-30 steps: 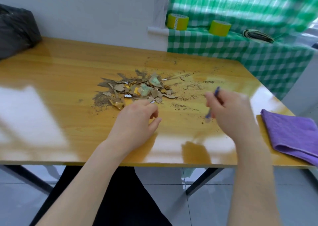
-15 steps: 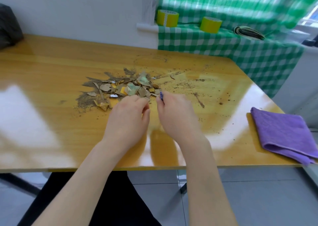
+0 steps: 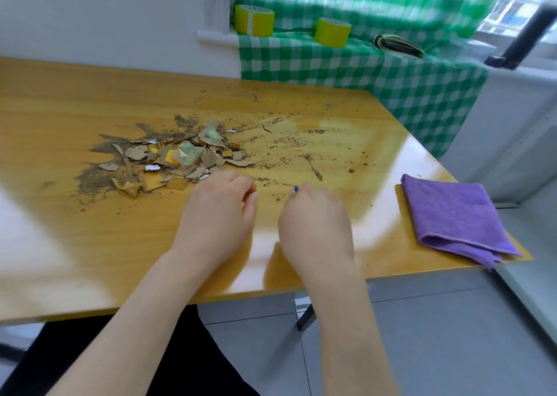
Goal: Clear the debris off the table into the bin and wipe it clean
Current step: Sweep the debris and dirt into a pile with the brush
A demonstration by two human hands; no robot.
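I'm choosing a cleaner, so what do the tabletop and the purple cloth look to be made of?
Tabletop: wood or wood-grain laminate with a glossy finish; grain lines and bright window glare show on it.
Purple cloth: soft, fuzzy textile, probably microfibre; it has a matte nap and lies folded with limp edges.

A glossy, smooth wood-grain table (image 3: 90, 100) is seen. Matt torn paper and cardboard debris (image 3: 168, 160) is strewn over it, and a soft purple cloth (image 3: 455, 214) is laid flat.

Head-worn view, down over table (image 3: 60, 109)
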